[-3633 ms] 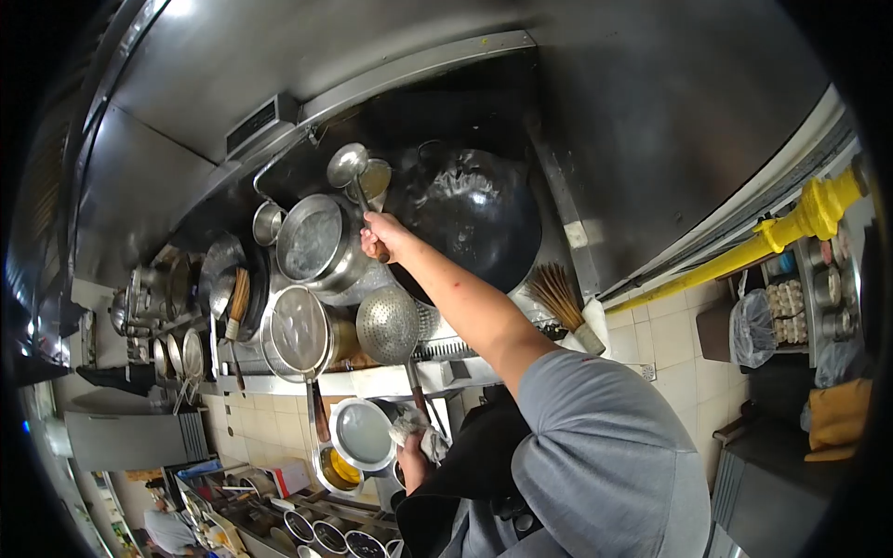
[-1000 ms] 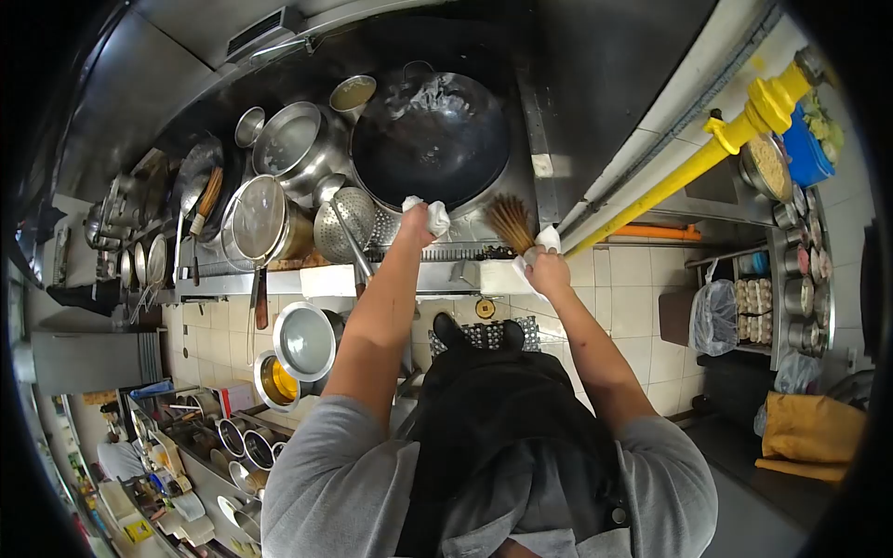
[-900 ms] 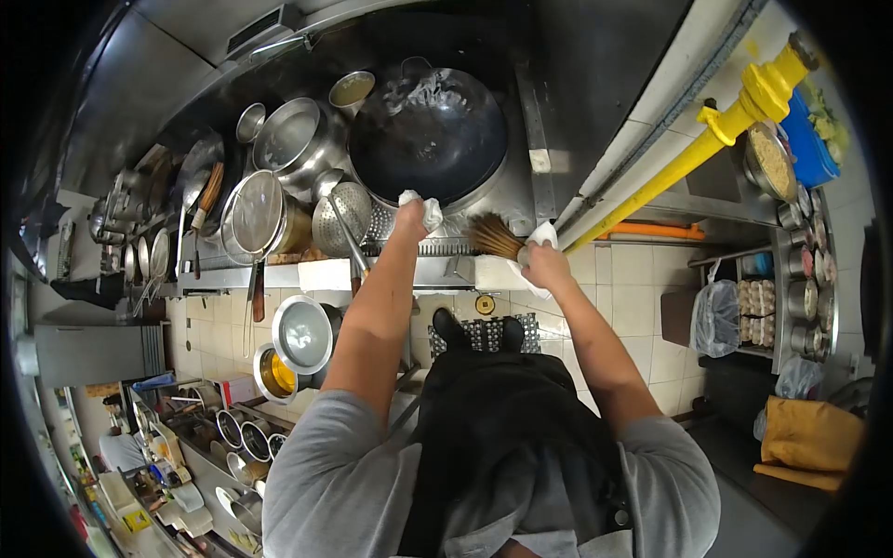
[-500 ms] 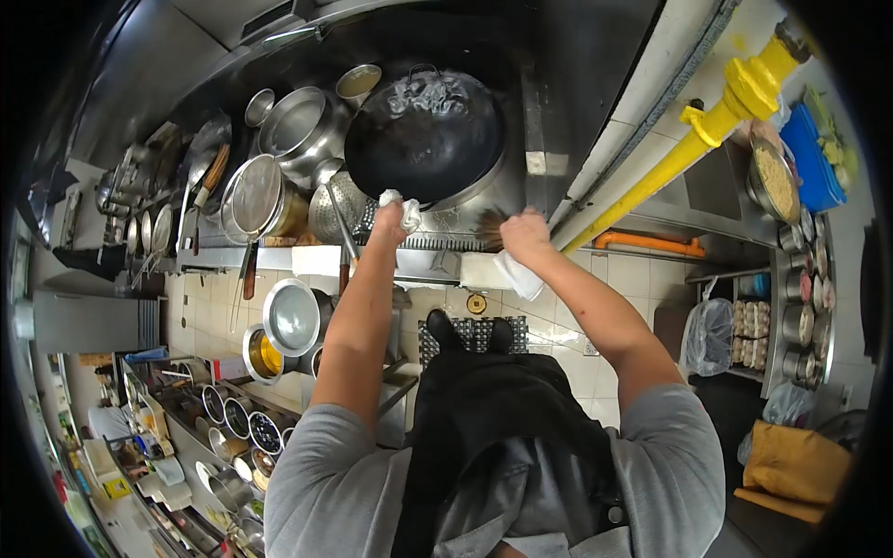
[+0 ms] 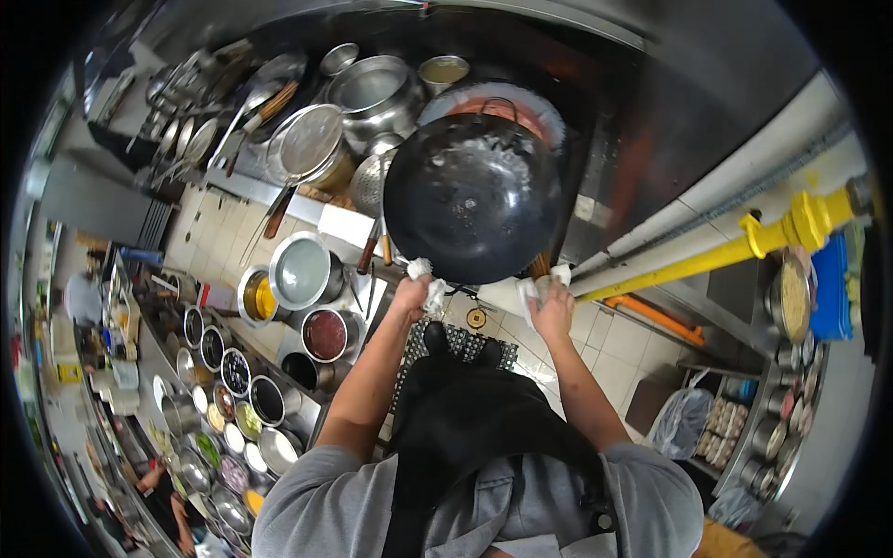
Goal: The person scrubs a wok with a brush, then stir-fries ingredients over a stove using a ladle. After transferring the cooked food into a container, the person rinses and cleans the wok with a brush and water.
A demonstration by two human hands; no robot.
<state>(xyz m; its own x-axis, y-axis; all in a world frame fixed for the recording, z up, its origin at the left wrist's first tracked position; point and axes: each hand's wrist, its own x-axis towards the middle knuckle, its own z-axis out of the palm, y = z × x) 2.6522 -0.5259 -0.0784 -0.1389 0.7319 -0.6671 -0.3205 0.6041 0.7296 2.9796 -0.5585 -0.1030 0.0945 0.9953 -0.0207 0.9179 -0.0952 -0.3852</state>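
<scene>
A large black wok [image 5: 470, 200] is tilted and drawn toward me, partly off its burner, with a wet sheen inside. My left hand [image 5: 410, 296] is closed around a crumpled white cloth [image 5: 433, 296] at the near-left rim of the wok. To the right of the rim, my right hand [image 5: 553, 309] is closed with another white cloth [image 5: 529, 302] in it. Brown bristles of a wok brush [image 5: 540, 266] stick up from that hand. The brush handle is hidden by the fingers and cloth.
The uncovered burner [image 5: 535, 116] glows reddish behind the wok. To its left stand a steel pot [image 5: 372, 88], a strainer [image 5: 312, 139] and a perforated ladle [image 5: 367, 186]. A yellow pipe [image 5: 688, 256] runs along the right. Several ingredient containers [image 5: 267, 400] line the left counter.
The wok has come off the burner toward me and tilted, and the water at its far side no longer shows. My right hand has turned the brush bristles upward. The view has swung round.
</scene>
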